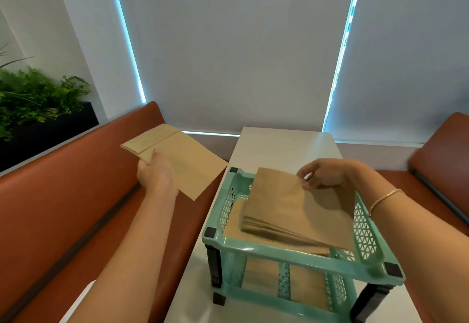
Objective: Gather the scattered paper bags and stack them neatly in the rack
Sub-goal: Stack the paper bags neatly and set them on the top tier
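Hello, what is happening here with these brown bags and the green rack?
A person is collecting flat paper bags into a green rack on a white table. The left hand grips a few bags held out over the red bench. The right hand holds the far edge of the stack lying on the rack's top tier. More bags lie on the lower tier.

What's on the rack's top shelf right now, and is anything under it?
A stack of paper bags lies on the rack top shelf, the right hand holding its far edge. More brown bags show on the lower shelf, mostly covered.
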Demonstrator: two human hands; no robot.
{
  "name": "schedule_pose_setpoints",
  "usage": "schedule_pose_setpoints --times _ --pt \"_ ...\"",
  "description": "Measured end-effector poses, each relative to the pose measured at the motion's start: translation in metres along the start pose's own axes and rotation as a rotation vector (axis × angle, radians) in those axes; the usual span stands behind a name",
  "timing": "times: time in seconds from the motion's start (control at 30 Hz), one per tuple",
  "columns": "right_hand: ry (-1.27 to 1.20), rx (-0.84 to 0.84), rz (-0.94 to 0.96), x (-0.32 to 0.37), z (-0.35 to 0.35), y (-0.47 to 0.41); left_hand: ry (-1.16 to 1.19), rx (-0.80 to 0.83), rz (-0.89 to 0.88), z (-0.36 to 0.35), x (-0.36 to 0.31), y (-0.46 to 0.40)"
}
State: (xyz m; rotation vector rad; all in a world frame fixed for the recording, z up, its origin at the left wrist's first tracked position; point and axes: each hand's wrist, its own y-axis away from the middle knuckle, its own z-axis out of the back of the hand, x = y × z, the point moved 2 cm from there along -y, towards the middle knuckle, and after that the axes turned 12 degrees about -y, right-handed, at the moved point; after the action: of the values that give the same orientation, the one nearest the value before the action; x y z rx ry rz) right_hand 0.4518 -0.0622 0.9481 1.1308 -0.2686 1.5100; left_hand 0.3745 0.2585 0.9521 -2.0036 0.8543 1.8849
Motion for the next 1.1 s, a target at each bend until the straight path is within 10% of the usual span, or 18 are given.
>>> schedule_pose_setpoints --times 0.23,0.37,0.5,0.67,1.1 --pt "0.437 0.025 0.016 0.015 -0.049 -0.018 0.209 0.152 0.192 -0.021 0.017 0.026" --pt "0.076 -0.012 0.083 0.01 -0.058 -0.019 0.21 0.249 0.327 -0.037 0.034 0.051" --pt "-0.873 -0.125 0.123 0.014 -0.044 -0.003 0.125 0.33 0.395 -0.053 0.054 0.071" --pt "-0.754 -0.327 0.034 0.002 -0.029 0.015 0.095 0.47 0.421 -0.064 0.069 0.096" --pt "-0.141 -0.426 -0.09 -0.039 -0.049 0.036 -1.401 0.871 -0.568 -0.071 0.052 0.072"
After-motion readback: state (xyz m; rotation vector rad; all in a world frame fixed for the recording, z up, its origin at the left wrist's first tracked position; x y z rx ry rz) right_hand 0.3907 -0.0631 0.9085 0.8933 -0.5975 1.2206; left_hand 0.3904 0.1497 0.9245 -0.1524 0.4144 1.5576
